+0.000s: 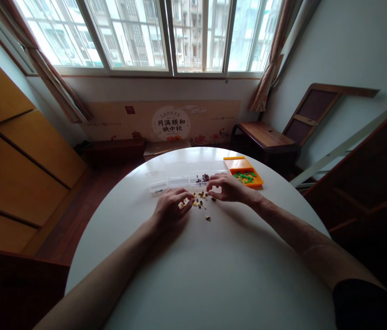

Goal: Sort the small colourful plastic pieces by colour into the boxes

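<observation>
A small scatter of tiny yellow and dark pieces [199,200] lies on the round white table [214,275]. My left hand [171,208] rests palm down at the scatter's left edge, fingers curled with the tips pinched near a yellow piece; what they hold is too small to see. My right hand [226,188] hovers over the scatter's right side, fingers bent and pinched together. Just beyond the hands stands a clear compartment box [179,176] with a few dark pieces [204,178] in one cell.
An orange tray [237,164] holding several green pieces [244,176] sits at the table's far right. Behind the table are a dark wooden bench [265,137], a low cabinet [117,149] and a window wall. Wooden wardrobes line the left.
</observation>
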A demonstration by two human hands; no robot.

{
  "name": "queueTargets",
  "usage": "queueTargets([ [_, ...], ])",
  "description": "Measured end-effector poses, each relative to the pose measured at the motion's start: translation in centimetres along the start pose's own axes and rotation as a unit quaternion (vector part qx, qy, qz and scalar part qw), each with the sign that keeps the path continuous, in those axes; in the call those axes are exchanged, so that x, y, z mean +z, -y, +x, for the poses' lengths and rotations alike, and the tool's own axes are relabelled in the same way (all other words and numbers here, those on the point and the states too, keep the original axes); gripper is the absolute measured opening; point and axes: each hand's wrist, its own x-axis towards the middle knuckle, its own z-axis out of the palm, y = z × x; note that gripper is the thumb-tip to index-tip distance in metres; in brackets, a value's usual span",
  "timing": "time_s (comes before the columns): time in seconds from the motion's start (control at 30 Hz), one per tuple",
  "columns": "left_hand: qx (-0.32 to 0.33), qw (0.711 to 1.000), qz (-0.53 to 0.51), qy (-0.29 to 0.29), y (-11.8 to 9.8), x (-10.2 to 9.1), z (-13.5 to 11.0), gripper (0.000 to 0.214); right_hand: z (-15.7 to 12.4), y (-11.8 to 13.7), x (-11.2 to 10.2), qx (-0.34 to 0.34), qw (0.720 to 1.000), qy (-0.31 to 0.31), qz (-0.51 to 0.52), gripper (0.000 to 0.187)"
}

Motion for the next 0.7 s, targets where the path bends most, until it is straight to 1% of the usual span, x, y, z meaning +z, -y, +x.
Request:
queueTargets([
  [0.07, -0.002, 1.0, 0.003, -0.001, 0.0, 0.1, 0.0, 0.016, -0.6, 0.4, 0.2, -0.005, 1.0, 0.013, -0.014, 0.009],
  [0.17, -0.003, 1.0, 0.005, -0.002, 0.0, 0.1, 0.0, 0.015, -0.8, 0.8, 0.6, 0.02, 0.999, 0.007, -0.04, 0.013],
  [0.33, -0.004, 1.0, 0.004, -0.006, -0.1, 0.0, 0.0, 0.014, -0.5, 1.0, 0.9, 0.043, 0.998, 0.001, -0.048, 0.004],
  [0.4, -0.005, 1.0, 0.005, -0.005, -0.1, 0.0, 0.0, 0.013, -0.5, 0.9, 1.0, 0.041, 0.998, 0.0, -0.046, 0.002],
  [0.57, -0.003, 1.0, 0.009, 0.0, 0.0, 0.1, 0.0, 0.015, -0.7, 0.6, 1.3, 0.028, 0.998, -0.007, -0.06, 0.007],
  [0.7, -0.007, 1.0, 0.01, 0.003, -0.1, 0.1, 0.0, 0.015, -0.8, 0.6, 1.4, 0.004, 0.996, -0.004, -0.085, 0.012],
])
